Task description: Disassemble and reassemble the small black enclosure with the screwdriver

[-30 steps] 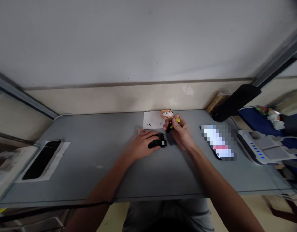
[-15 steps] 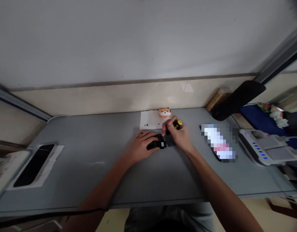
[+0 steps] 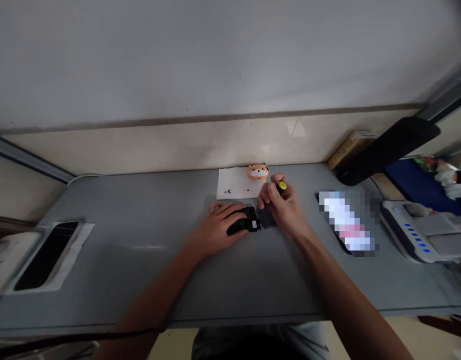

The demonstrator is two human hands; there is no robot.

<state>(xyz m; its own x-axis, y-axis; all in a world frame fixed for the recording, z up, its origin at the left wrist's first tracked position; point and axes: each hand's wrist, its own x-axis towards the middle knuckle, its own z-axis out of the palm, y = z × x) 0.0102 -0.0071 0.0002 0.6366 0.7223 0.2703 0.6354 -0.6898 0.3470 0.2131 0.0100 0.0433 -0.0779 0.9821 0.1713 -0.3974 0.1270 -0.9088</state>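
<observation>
My left hand (image 3: pixel 221 225) is closed around a small black device (image 3: pixel 254 224) on the grey desk, fingers and thumb on either side of it. The device has a small white label near its right end; its exact kind is unclear. In my right hand (image 3: pixel 285 206) is a screwdriver (image 3: pixel 282 187) with a black and yellow handle, the yellow end pointing up. Its tip is hard to make out near the device. Behind the hands lies a white paper sheet (image 3: pixel 234 182) with several tiny dark screws (image 3: pixel 227 191) on it. An orange animal-faced case (image 3: pixel 258 171) sits at the paper's back right corner.
To the right lie a phone with a lit, blurred screen (image 3: pixel 345 222) and a white charging station (image 3: pixel 414 232). A black cylinder (image 3: pixel 388 150) leans near a book (image 3: pixel 350 147) by the wall. At left, a dark phone (image 3: pixel 46 256) rests on paper.
My right hand has lifted slightly and shifted right with the screwdriver, away from the black device. My left hand keeps its hold. The camera view has moved a little.
</observation>
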